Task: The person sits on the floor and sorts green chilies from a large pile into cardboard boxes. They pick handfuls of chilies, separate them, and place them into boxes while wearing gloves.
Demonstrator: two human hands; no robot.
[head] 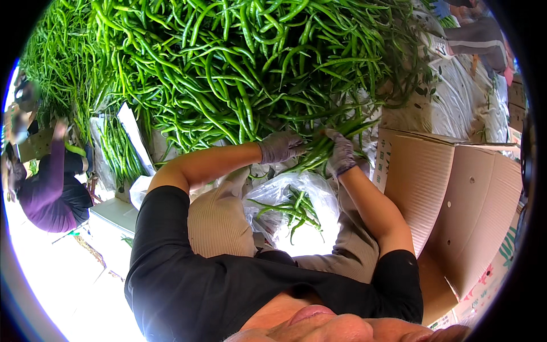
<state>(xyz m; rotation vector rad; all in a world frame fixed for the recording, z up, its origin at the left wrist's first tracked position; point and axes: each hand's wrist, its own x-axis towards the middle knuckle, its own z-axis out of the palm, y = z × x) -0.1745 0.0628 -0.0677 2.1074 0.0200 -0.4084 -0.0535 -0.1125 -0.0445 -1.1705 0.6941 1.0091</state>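
My right hand (342, 151), in a thin pale glove, grips a bunch of long green chili peppers (318, 149) in front of my knees. My left hand (281, 147), gloved alike, reaches in from the left with its fingertips at the near side of that bunch. Whether those fingers hold a pepper is hidden. Beyond both hands spreads a large heap of green chili peppers (213, 72). Between my legs a clear plastic bag (265, 188) gapes, with several loose peppers (299, 209) in it.
A tall open cardboard box (414, 179) stands close by my right arm. To the left, a lined box (147, 156) holds upright peppers (119, 154). Co-workers sit at the far left (51, 192) and upper right (478, 40). Pale plastic sheeting (457, 98) lies at right.
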